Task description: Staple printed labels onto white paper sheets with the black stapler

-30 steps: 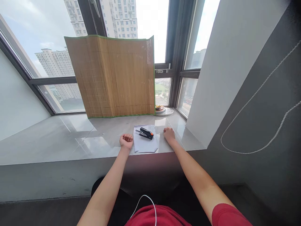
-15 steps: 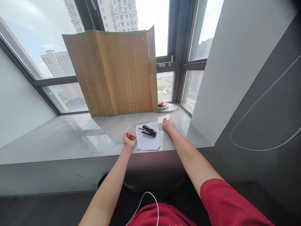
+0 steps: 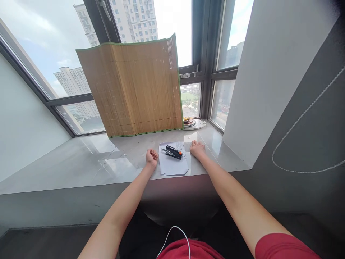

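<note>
My left hand [image 3: 151, 157] rests on the sill just left of a stack of white paper [image 3: 174, 167]. Its fingers curl into a loose fist with nothing visible in them. On the paper lies a black stapler [image 3: 174, 152] with an orange spot at its right end; its arms look spread apart toward the left. My right hand [image 3: 197, 148] lies palm down on the sill right of the paper, fingers loosely extended and holding nothing visible. Just beyond its fingertips is a tiny pale bit [image 3: 189, 137], too small to name. Handwriting or print covers the paper's upper right part.
A bamboo mat [image 3: 134, 90] with green edging leans against the window behind the sill [image 3: 88, 172]. Stacked plates [image 3: 194, 124] sit at the mat's right lower corner. A white beaded cord [image 3: 304, 172] hangs at the right. A white cable [image 3: 185, 235] loops near my red shirt.
My right hand has drawn back a little from the pale bit, which now shows beyond the fingertips. My left hand stays closed beside the paper. The whole view has shifted slightly.
</note>
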Motion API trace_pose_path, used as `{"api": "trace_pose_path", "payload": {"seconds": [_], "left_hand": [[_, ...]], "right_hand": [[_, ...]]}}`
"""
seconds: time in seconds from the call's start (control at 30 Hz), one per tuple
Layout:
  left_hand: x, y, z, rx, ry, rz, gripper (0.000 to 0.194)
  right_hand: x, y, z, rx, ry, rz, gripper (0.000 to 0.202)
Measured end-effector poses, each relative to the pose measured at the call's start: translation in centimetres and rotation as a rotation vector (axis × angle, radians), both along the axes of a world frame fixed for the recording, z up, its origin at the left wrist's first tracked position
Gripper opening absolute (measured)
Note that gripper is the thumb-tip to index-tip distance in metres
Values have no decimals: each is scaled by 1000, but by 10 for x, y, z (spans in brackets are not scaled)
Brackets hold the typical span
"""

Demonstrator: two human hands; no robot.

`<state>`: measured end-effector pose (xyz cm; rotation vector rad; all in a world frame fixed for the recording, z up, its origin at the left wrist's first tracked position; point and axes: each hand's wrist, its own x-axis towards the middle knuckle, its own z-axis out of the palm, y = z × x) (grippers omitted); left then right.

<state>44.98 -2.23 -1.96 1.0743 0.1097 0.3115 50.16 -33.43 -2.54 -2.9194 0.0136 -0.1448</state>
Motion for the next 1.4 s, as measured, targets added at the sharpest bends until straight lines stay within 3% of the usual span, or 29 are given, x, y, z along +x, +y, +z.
{"api": "trace_pose_path", "payload": {"seconds": [0.17,0.37,0.53,0.63,0.8,0.93,1.07,1.23,1.27,1.33,1.4], "left_hand": [[45,19,6,343,44,135,28],[76,25,10,736,57,164,12],[94,31,4,893,123,93,29],[96,32,3,917,155,65,29],[79,27,5,886,85,51,8],[50,23,5,817,-10,35,25],[12,15,3,765,-112,15,27],[-17,6,2,438,-217,29,26],[-18,6,2,434,-248,45,22],[-16,8,0,645,-336,91,12],[-11,13,-3,982,-444,161,10]], "right_hand": [[1,-1,-6,-19,-30,-6,61],[-2,0,-7,-37,-28,-14,61],[-2,0,-12,-55,-24,-13,62],[-3,1,-12,-61,-19,-11,62],[-7,2,-7,-41,-27,-9,61],[-10,2,-6,4,-40,-11,59],[-13,1,-4,82,-56,-18,57],[-16,17,7,259,-126,-54,52],[-17,25,8,292,-154,-45,54],[-22,42,9,407,-252,41,57],[-28,58,6,601,-382,228,52]]}}
